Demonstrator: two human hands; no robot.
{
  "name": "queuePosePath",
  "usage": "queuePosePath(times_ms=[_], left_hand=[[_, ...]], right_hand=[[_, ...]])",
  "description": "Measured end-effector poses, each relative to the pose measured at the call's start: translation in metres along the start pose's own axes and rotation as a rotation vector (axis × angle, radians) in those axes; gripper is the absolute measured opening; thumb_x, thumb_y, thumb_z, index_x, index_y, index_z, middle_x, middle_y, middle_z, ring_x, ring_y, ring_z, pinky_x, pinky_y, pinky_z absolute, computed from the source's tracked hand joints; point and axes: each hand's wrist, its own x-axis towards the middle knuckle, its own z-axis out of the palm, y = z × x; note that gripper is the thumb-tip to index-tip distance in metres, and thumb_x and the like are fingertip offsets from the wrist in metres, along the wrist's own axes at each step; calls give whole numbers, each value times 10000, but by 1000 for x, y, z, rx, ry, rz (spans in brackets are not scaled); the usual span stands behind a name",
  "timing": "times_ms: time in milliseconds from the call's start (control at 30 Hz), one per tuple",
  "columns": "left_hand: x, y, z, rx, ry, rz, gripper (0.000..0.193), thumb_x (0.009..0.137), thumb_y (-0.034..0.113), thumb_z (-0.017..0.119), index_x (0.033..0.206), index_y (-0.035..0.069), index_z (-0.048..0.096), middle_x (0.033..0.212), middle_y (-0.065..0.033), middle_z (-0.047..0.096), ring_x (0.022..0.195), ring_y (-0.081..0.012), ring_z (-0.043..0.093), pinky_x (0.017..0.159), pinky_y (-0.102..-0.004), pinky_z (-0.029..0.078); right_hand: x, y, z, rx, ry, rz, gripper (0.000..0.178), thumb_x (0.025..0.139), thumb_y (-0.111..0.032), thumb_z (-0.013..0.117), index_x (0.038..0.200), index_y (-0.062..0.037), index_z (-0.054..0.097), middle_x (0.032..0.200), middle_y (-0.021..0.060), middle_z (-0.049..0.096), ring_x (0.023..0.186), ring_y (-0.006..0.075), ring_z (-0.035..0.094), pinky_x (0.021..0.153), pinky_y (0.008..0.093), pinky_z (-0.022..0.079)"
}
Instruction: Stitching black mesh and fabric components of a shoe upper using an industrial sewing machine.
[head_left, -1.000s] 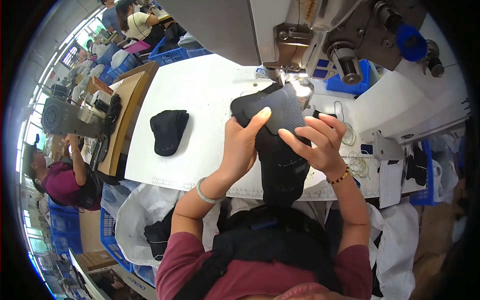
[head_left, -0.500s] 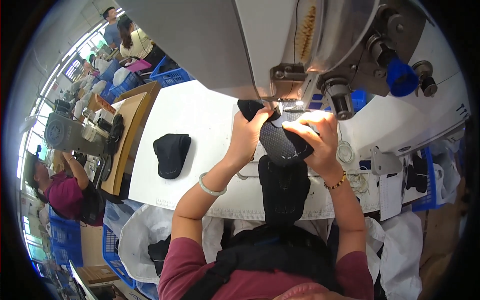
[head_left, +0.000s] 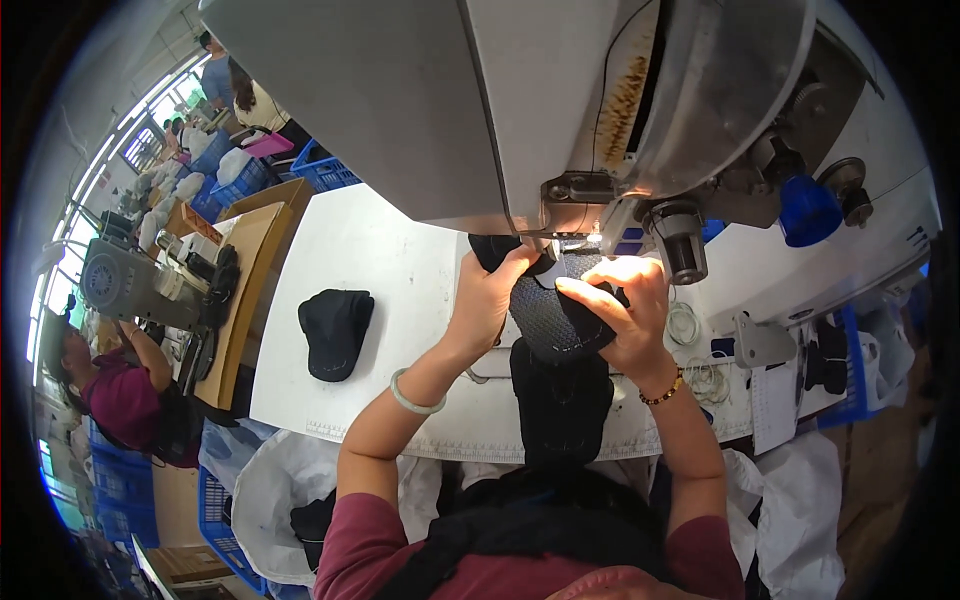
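Note:
Under the head of a sewing machine (head_left: 390,110), both hands hold a black textured fabric piece (head_left: 556,326) that looks like a shoe upper. My left hand (head_left: 484,300) grips its left side, thumb stretched toward the lit needle area. On the other side, my right hand (head_left: 637,312) pinches the edge between thumb and fingers. A pale patch shows at the piece's inner edge; the needle tip is hard to make out. Nearer me, a similar black piece (head_left: 560,412) lies over the table edge. Another dark pile of such pieces (head_left: 335,333) sits left on the white table (head_left: 400,285).
Loose pale thread (head_left: 684,324) lies right of my right hand. A white sack (head_left: 275,495) and a blue crate (head_left: 218,525) stand below the table's left edge. At left, a co-worker (head_left: 125,395) sits at another machine (head_left: 135,285). White bags (head_left: 800,510) hang at lower right.
The view has shifted a little, so the machine head looks larger and lower. Both hands keep their hold on the shoe upper near the needle, with little visible movement.

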Motion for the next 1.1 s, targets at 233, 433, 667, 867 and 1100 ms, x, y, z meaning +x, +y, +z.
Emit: queuePosePath(times_ms=[233,433,667,867,1100], left_hand=[[-8,20,-2,183,-85,-97,168,853,90,573,975,-20,608,913,-47,629,836,-110,586,752,-252,468],[-13,25,2,141,-120,-153,196,830,67,593,1004,-24,583,920,-59,613,818,-116,599,730,-242,493],[-5,24,-2,68,-144,-172,153,836,96,589,940,-14,604,884,-35,620,814,-93,564,737,-240,446],[4,18,-2,-53,-113,-165,137,871,32,551,985,-18,608,941,-57,632,859,-113,587,783,-260,467],[2,9,-2,-98,-59,-158,129,863,26,554,973,-12,610,926,-42,631,844,-94,585,750,-242,473]], right_hand=[[2,4,-2,-27,-11,-62,331,635,-259,732,957,-185,711,886,-16,543,827,181,490,737,317,398],[5,11,-5,13,-41,-83,336,627,-266,739,950,-179,719,869,-11,537,796,165,490,696,291,398],[3,6,-5,-9,-81,-34,355,615,-200,729,969,-175,717,898,0,550,794,177,499,695,300,412],[1,2,-2,-63,-75,20,459,577,-80,653,1023,-177,699,945,-5,553,808,207,495,715,327,416],[-4,-11,-2,-176,12,-97,327,679,-137,693,995,-221,677,892,-90,529,725,95,430,697,275,330]])
